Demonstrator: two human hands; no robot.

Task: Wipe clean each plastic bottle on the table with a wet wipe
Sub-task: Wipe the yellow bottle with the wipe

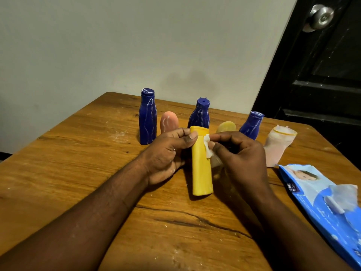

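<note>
The left hand (168, 153) curled around the upper part of a smooth, slim yellow plastic bottle (202, 173), thumb near its cap, at the middle of a grainy wooden table (78, 173). The right hand (240, 159) pinched a crumpled white wet wipe (208, 148) against the bottle's side, just below the cap.

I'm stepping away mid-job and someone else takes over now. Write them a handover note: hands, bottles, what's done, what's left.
Left hand grips the tall yellow plastic bottle near its cap. Right hand pinches the white wet wipe against that bottle's upper side.
Behind stand three dark blue plastic bottles, a peach rounded bottle, a pale yellow rounded bottle and a pale pink bottle; the blue wipes pack lies right, on the wooden table.
Done: nothing clearly finished; yellow bottle in progress.
Left: blue and peach bottles show white streaks; the others probably need wiping too.
</note>
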